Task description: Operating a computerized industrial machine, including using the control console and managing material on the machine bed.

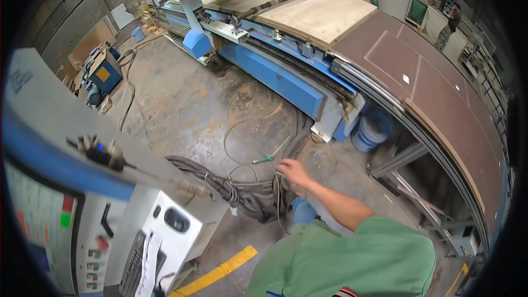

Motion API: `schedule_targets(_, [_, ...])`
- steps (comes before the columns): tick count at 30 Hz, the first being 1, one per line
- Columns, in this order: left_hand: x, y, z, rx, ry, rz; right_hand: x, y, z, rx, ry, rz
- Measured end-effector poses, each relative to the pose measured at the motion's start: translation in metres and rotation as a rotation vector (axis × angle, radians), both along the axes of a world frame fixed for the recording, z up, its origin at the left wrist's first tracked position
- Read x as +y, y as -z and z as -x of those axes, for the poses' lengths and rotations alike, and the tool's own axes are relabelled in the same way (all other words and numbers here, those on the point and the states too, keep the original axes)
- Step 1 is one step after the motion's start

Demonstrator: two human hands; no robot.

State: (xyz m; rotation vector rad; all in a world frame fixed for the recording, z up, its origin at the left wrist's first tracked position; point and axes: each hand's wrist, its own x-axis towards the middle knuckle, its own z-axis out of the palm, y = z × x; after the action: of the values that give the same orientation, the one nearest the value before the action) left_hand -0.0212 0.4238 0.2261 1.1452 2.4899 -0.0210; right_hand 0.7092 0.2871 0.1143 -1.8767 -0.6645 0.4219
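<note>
My right hand (294, 172) reaches out from the green sleeve (379, 242), low over the floor in the middle of the view. Its fingers are curled, and whatever they may hold is hidden. Just left of the fingertips is a small green fitting (268, 158) on a thin air hose (226, 137), which loops across the concrete. Another stretch of thin hose (278, 187) runs down beside the hand. Below and left lies a thick bundle of dark cables (247, 192). My left hand is out of view.
A blue and white machine (269, 79) with a plywood sheet (324, 16) and brown boards (407, 60) stretches to the right. A blue bucket (372, 130) stands under its end. At left is a control cabinet with a screen (41, 225), keyboard (132, 261) and mouse (177, 220). A person (450, 26) stands far right.
</note>
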Motion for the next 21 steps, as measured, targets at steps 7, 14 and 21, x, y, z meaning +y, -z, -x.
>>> schedule_targets(7, [-0.018,0.212,-0.350,-0.309,0.601,0.011,-0.140,0.009,-0.249,0.209,0.443,0.171])
schedule_targets(14, [0.162,0.190,-0.664,-0.464,1.124,-0.362,-0.094,-0.106,-0.378,0.269,0.533,-0.071])
schedule_targets(21, [0.199,0.103,-0.924,-0.951,1.255,-0.121,-0.118,-0.091,-0.387,0.338,0.644,-0.153])
